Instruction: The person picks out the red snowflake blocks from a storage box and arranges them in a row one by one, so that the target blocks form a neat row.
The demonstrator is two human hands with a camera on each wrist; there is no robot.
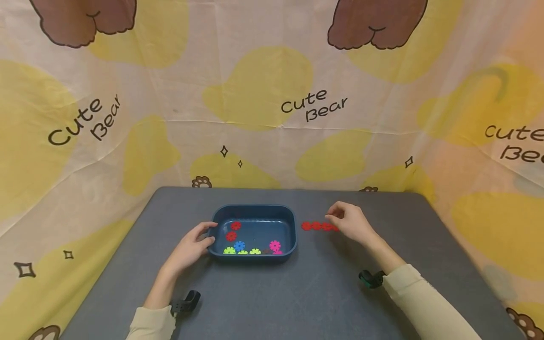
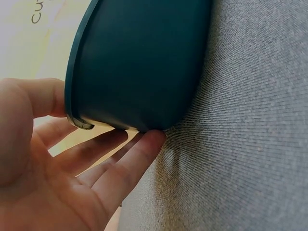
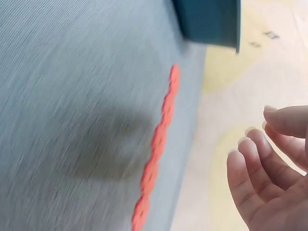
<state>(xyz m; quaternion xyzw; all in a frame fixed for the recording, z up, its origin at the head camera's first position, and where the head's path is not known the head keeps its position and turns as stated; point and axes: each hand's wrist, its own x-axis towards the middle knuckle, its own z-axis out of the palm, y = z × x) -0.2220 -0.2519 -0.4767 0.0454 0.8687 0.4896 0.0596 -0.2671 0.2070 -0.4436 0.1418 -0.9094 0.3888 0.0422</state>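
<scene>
My left hand [image 1: 189, 246] holds the left end of a dark blue tray [image 1: 252, 258]. In the left wrist view, its fingers [image 2: 127, 168] touch the tray's outer wall, with one digit reaching over the rim. My right hand [image 1: 350, 222] hovers over the right end of a row of red notched discs [image 1: 316, 226]. Its fingers are loosely curled, with nothing visible between them. Edge to edge, the red discs [image 3: 157, 144] lie flat on the table. Inside the tray are red discs [image 1: 231, 235], a blue disc [image 1: 240, 245], yellow-green discs [image 1: 255, 251] and pink discs [image 1: 275, 245].
A grey table [image 1: 263, 302] carries the tray and the discs. Behind and beside it hangs a printed cloth [image 1: 255, 94] with yellow patches and lettering. Black wrist devices [image 1: 371, 279] sit at both sleeves.
</scene>
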